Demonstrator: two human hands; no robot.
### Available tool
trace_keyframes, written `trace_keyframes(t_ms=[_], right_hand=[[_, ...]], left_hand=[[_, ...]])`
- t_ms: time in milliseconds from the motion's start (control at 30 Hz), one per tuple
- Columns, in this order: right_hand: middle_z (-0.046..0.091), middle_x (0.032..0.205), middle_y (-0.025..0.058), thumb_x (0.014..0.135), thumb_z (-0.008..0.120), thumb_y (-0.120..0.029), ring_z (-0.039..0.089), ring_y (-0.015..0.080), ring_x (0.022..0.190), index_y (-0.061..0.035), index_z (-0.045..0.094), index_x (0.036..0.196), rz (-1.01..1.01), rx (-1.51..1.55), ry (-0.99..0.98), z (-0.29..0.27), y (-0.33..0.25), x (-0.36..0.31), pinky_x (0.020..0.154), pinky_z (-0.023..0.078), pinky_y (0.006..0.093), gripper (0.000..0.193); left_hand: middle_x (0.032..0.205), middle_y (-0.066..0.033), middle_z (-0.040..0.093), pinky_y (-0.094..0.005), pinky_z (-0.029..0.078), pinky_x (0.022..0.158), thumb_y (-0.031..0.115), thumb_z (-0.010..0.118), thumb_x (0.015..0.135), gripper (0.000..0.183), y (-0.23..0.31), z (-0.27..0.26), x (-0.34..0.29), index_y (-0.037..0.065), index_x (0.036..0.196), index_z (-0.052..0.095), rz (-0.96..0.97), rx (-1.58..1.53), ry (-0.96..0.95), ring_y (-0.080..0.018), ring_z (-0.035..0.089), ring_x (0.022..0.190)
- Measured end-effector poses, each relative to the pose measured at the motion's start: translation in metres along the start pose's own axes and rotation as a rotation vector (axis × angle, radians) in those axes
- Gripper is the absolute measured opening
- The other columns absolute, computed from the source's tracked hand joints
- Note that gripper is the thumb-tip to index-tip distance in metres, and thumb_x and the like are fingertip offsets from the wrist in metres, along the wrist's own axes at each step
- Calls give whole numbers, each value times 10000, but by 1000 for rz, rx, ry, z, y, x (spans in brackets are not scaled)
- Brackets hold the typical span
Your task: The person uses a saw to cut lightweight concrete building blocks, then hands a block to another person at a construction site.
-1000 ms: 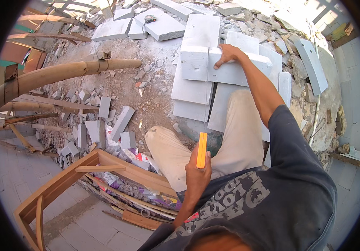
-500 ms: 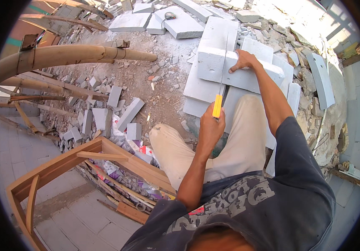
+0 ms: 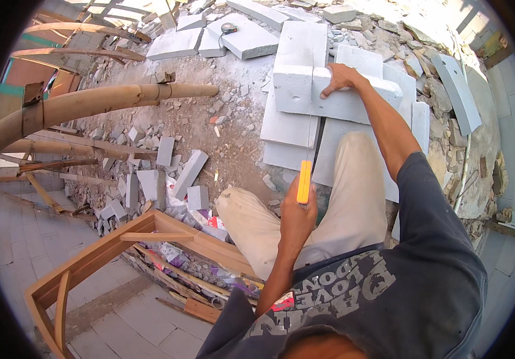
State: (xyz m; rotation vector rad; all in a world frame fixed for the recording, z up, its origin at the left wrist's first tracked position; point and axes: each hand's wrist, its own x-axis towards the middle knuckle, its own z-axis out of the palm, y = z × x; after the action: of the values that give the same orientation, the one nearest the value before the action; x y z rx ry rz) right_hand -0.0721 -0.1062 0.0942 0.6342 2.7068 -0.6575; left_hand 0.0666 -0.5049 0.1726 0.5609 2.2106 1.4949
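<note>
My left hand (image 3: pixel 297 220) is closed around the yellow handle of a hand saw (image 3: pixel 304 181). Its thin blade runs away from me, seen nearly edge-on, across a long light-grey lightweight block (image 3: pixel 359 103). A cut line shows in the block at the blade, left of my right hand (image 3: pixel 342 79). That hand grips the block from above, thumb on the near face and fingers over the top; the fingertips are hidden behind it. Beneath lie several flat grey blocks (image 3: pixel 284 127), stacked and overlapping. My knees are bent close to the pile.
A tape measure (image 3: pixel 228 28) rests on a slab at the back. Rubble (image 3: pixel 368 27) lies behind and to the right. Bamboo poles (image 3: pixel 108 97) jut in from the left. A wooden frame (image 3: pixel 96 254) stands at the lower left, near loose block pieces (image 3: pixel 190 173).
My left hand has pulled the saw back toward me, its handle now farther from the block. My right hand keeps its hold on the block. The view has shifted slightly.
</note>
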Motion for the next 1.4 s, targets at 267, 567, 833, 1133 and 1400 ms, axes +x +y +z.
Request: trace_keyframes(t_ms=[267, 567, 833, 1133, 1400], right_hand=[[703, 1267, 191, 472, 932, -559, 659, 378, 1192, -34, 609, 1342, 18, -60, 51, -4, -3, 3, 1017, 480, 569, 1066], [668, 1342, 210, 476, 949, -560, 624, 384, 1261, 17, 548, 1406, -4, -28, 8, 4, -7, 1, 1056, 436, 590, 1166], [677, 1307, 235, 464, 962, -525, 660, 371, 1196, 50, 587, 1361, -34, 45, -10, -10, 7, 18, 1017, 520, 462, 1130], [728, 1135, 252, 485, 946, -489, 700, 359, 1049, 66, 657, 1220, -115, 85, 26, -10, 6, 10, 933, 548, 404, 965], [734, 1110, 260, 476, 947, -497, 710, 374, 1025, 79, 668, 1190, -105, 59, 56, 2, 19, 23, 919, 556, 409, 959]], left_hand=[[1031, -290, 692, -411, 546, 805, 129, 612, 1031, 379, 0, 6, 47, -63, 1356, 578, -36, 31, -70, -384, 714, 891], [1218, -275, 694, -378, 542, 931, 54, 622, 1008, 414, 15, -6, 20, -52, 1403, 563, -131, 41, -105, -336, 714, 1110], [1087, -302, 710, -448, 561, 790, 117, 599, 1031, 359, -6, -11, -56, -58, 1344, 582, 139, 27, 109, -344, 749, 992], [1053, -331, 694, -457, 559, 786, 122, 614, 1024, 381, -19, -10, -34, -41, 1366, 572, 124, -38, 86, -485, 698, 942], [1026, -304, 698, -460, 554, 761, 100, 615, 1021, 339, -11, 9, 24, -54, 1322, 588, -16, -6, -20, -454, 712, 912]])
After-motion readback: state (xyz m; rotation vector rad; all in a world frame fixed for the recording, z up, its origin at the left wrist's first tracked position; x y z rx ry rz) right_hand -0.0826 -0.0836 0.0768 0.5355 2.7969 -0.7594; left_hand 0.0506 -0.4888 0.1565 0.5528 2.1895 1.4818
